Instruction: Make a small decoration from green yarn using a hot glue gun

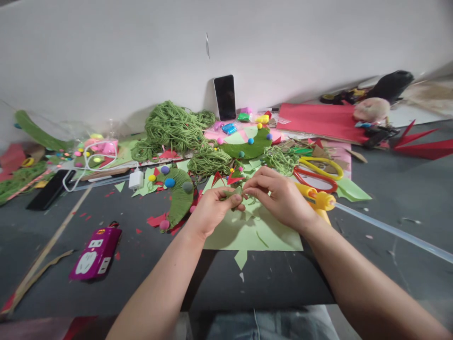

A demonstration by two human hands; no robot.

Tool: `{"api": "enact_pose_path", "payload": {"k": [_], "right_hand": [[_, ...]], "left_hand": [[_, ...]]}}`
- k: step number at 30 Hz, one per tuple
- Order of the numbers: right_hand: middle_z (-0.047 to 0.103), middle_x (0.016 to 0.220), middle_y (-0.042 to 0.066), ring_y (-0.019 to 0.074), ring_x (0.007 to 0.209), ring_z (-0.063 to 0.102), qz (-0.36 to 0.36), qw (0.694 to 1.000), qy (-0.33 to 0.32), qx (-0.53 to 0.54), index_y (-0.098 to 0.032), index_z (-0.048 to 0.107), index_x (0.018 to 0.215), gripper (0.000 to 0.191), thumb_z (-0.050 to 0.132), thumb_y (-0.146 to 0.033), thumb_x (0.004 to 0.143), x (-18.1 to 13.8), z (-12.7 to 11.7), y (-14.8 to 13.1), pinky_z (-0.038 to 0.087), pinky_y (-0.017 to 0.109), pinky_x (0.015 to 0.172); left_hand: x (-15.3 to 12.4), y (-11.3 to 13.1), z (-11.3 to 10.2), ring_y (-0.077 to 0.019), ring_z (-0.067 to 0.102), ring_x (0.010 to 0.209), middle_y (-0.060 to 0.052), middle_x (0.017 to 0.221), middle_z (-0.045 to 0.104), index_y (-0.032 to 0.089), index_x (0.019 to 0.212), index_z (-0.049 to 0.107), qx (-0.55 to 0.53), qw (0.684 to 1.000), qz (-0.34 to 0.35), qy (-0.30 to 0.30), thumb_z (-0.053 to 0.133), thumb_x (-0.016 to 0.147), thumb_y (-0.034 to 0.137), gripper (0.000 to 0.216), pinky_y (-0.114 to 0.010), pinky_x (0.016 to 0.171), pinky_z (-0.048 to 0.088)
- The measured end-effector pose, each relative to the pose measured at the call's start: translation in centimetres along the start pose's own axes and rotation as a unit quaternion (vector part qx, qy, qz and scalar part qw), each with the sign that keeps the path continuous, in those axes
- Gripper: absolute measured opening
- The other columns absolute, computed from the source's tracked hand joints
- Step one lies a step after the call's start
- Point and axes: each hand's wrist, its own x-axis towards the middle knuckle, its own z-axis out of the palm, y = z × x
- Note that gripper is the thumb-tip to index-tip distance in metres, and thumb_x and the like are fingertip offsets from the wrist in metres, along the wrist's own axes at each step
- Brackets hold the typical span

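Note:
My left hand (214, 208) pinches a small green piece (233, 192) between thumb and fingers, above a light green paper sheet (226, 238). The thumb and fingertips of my right hand (281, 194) are pressed together at that piece's right edge; what they grip, if anything, is too small to make out. Short green strands lie on the sheet beneath. Left of my hands is a green yarn-wrapped crescent (180, 203) dotted with coloured pom-poms. Behind my right wrist are a yellow glue gun (323, 200), with a long clear glue stick in it, and scissors with red handles (314, 184).
A heap of green yarn (173, 127) and a second decorated crescent (247, 148) are at the back. A phone (225, 97) leans on the wall. Left are a purple box (95, 252), a white charger (136, 180) and a dark phone (51, 190). Red card (318, 120) lies back right.

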Motion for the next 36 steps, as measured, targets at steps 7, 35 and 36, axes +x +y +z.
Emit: {"api": "enact_pose_path", "payload": {"k": [7, 35, 36], "right_hand": [[0.057, 0.078, 0.003, 0.0143, 0.072, 0.057, 0.019, 1.0, -0.002, -0.011, -0.017, 0.065, 0.077, 0.014, 0.055, -0.013, 0.087, -0.04, 0.07, -0.06, 0.045, 0.026, 0.065], [0.057, 0.081, 0.004, 0.0158, 0.076, 0.057, 0.015, 1.0, 0.0, -0.018, -0.015, 0.064, 0.08, 0.014, 0.053, -0.011, 0.088, -0.19, 0.3, -0.28, 0.044, 0.028, 0.068], [0.057, 0.081, 0.004, 0.016, 0.076, 0.057, 0.016, 1.0, 0.003, -0.018, -0.015, 0.064, 0.08, 0.014, 0.054, -0.011, 0.088, -0.18, 0.3, -0.33, 0.045, 0.028, 0.068]], "left_hand": [[0.01, -0.21, 0.15, -0.0145, 0.062, 0.058, -0.002, 0.059, 0.066, 0.016, 0.068, 0.07, -0.023, 0.999, -0.012, 0.028, 0.08, 0.063, 0.033, 0.02, -0.027, 0.063, 0.046], [-0.03, 0.1, -0.07, -0.0151, 0.063, 0.06, -0.004, 0.058, 0.068, 0.015, 0.067, 0.07, 0.01, 0.999, -0.025, -0.028, 0.077, 0.065, 0.039, 0.025, -0.028, 0.068, 0.048], [-0.02, 0.1, -0.1, -0.015, 0.063, 0.06, -0.004, 0.058, 0.069, 0.015, 0.066, 0.07, 0.001, 0.999, -0.03, -0.031, 0.077, 0.065, 0.039, 0.025, -0.028, 0.068, 0.048]]}}
